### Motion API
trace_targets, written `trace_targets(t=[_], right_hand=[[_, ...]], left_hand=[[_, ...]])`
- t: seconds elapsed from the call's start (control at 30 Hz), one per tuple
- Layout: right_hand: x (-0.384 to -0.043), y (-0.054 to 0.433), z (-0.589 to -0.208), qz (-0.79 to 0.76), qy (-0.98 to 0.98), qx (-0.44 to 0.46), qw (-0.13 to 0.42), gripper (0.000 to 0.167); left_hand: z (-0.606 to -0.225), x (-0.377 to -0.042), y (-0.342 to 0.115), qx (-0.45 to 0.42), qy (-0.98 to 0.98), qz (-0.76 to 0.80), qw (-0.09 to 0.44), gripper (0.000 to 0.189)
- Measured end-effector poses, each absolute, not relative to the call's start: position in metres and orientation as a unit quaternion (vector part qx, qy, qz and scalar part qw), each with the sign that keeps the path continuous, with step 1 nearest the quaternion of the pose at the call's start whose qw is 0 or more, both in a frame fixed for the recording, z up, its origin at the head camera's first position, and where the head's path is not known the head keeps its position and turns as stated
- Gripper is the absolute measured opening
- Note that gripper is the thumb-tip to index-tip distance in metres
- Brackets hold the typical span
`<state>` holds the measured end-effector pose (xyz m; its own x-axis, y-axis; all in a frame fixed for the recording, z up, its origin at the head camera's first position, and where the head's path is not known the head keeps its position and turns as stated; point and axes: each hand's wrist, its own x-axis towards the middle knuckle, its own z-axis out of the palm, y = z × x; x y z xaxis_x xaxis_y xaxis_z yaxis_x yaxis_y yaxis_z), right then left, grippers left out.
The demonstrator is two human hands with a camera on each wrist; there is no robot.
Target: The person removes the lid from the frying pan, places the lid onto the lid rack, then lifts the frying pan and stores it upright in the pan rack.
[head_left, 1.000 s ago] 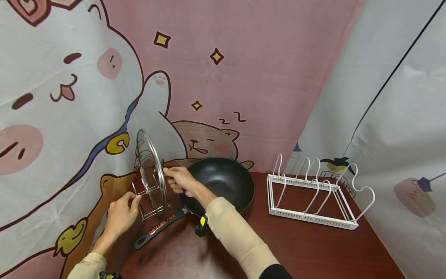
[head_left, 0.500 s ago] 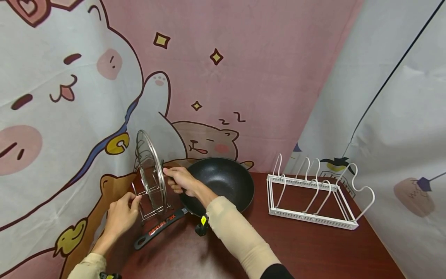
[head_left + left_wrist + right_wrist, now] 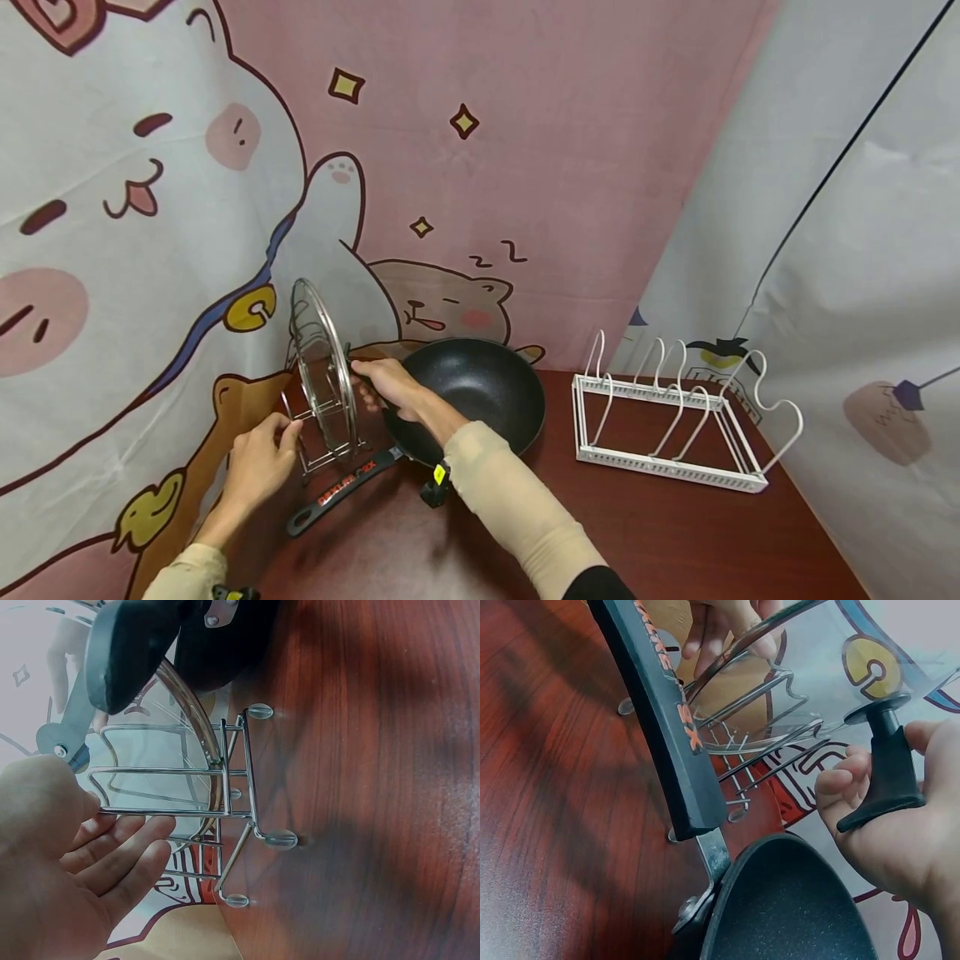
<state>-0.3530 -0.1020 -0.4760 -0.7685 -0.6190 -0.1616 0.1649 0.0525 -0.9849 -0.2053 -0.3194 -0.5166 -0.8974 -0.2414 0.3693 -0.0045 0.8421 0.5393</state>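
A glass lid [image 3: 318, 367] with a steel rim stands upright in a small wire lid rack [image 3: 326, 458] at the back left. My left hand [image 3: 262, 462] pinches the rack's near upright wire between thumb and fingers; in the left wrist view the fingers [image 3: 142, 855] curl beneath that wire. From the lid's other side, my right hand [image 3: 390, 387] holds its black knob [image 3: 885, 765], thumb at the stem and fingertips behind it. A black wok [image 3: 480, 392] sits under the right forearm, its handle [image 3: 345, 492] running toward the front left, before the rack.
A white expandable rack [image 3: 667, 475] with several curved dividers stands on the right of the red-brown wooden table [image 3: 675, 542]. A printed cloth [image 3: 570, 183] hangs close behind and on both sides.
The right hand's fingers have shifted around the knob, and the knob's dark end now shows below them. The left hand, rack, lid and wok stay where they were.
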Motion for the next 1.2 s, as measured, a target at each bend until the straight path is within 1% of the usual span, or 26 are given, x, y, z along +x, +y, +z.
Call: trace_targets(t=[0.1,0.27,0.47,0.77,0.9,1.07,1.2], right_hand=[[-0.352,-0.102,-0.475,-0.663,0.672,-0.172,0.281,0.032],[-0.351,-0.100,-0.475,-0.671,0.666,-0.172,0.278,0.032],[-0.350,-0.094,-0.474,-0.663,0.675,-0.189,0.263,0.048],[-0.345,-0.085,-0.472,-0.648,0.702,-0.208,0.209,0.045],[-0.345,-0.079,-0.469,-0.618,0.734,-0.215,0.182,0.042],[-0.343,-0.069,-0.467,-0.562,0.778,-0.240,0.148,0.050],[-0.340,-0.062,-0.468,-0.558,0.777,-0.252,0.147,0.053]], left_hand=[[-0.516,-0.205,-0.319,0.067,-0.936,-0.273,0.212,0.024],[-0.515,-0.205,-0.319,0.068,-0.937,-0.274,0.205,0.025],[-0.515,-0.205,-0.318,0.066,-0.936,-0.273,0.210,0.023],[-0.518,-0.204,-0.319,0.064,-0.936,-0.274,0.210,0.025],[-0.517,-0.204,-0.320,0.063,-0.936,-0.274,0.211,0.025],[-0.516,-0.203,-0.319,0.066,-0.936,-0.272,0.211,0.024],[-0.516,-0.203,-0.319,0.066,-0.936,-0.272,0.212,0.024]])
